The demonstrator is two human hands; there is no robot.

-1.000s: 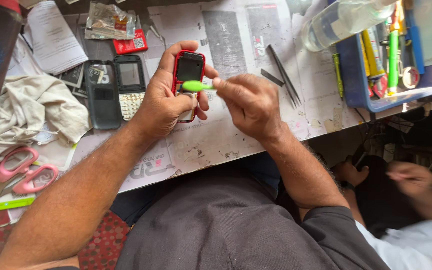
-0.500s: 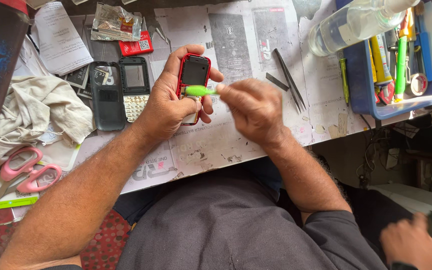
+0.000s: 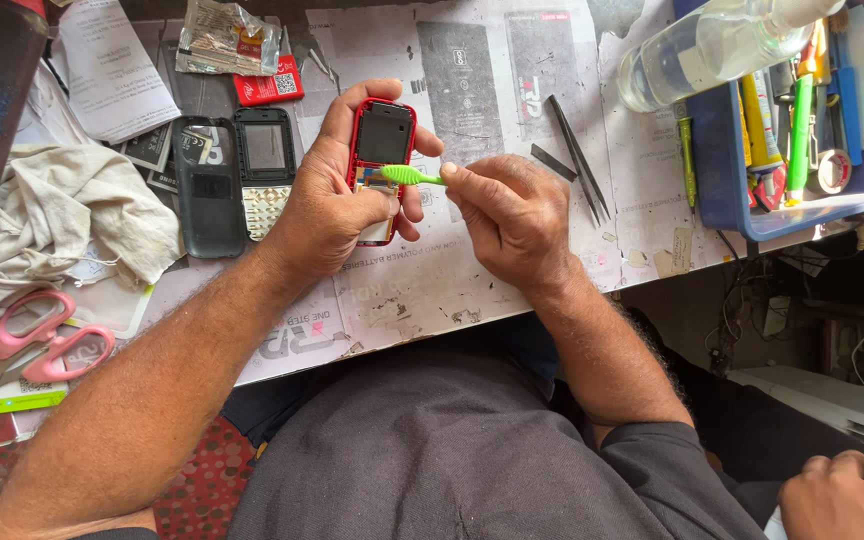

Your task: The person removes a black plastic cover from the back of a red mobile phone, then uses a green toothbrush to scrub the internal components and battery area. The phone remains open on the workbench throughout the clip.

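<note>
1. A work table [image 3: 512, 290] covered in printed newspaper fills the upper part of the view from the head camera; its near edge runs across the person's lap, and tangled cables hang in the dim space under it on the right.
2. The left hand [image 3: 337, 195] is wrapped around a red phone shell [image 3: 382, 135], held upright above the paper, thumb and fingers closed on its sides.
3. The right hand [image 3: 512, 215] pinches a green brush handle [image 3: 412, 176], whose tip touches the middle of the shell.
4. Just left of the hands lie a black back cover [image 3: 207, 190] and a black keypad phone [image 3: 265, 170], side by side.
5. Farther left sit a crumpled, soft cream cloth [image 3: 62, 225] and pink-handled scissors [image 3: 37, 335].
6. Thin dark metal tweezers [image 3: 577, 155] lie right of the hands.
7. A blue plastic tray [image 3: 722, 190] of pens and tools holds the right corner, with a clear bottle [image 3: 707, 45] resting across it.
8. Another person's hand [image 3: 847, 490] shows at the bottom right.
</note>
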